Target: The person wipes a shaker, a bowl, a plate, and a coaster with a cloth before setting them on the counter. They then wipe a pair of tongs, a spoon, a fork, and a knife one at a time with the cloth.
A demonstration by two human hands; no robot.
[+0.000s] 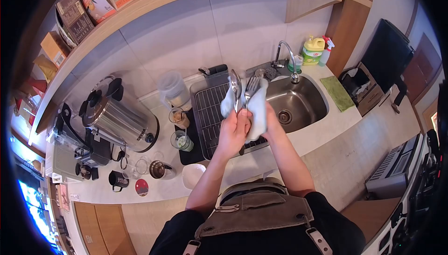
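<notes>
My left hand (236, 126) is closed round the handles of a spoon (235, 87) and a fork (252, 85), whose heads point up and away from me. A pale cloth (257, 115) wraps partly around the cutlery. My right hand (271, 122) grips this cloth from the right side, its fingers mostly hidden behind the fabric. Both hands are held up over the edge between the wire drying rack (207, 115) and the steel sink (305, 98).
Left of the rack stand glasses (182, 141), a clear pitcher (174, 90) and a large steel urn (122, 120). A white bowl (192, 175) sits near the counter's front edge. Behind the sink are a faucet (288, 52) and a yellow detergent jug (312, 50); a green cloth (338, 93) lies right.
</notes>
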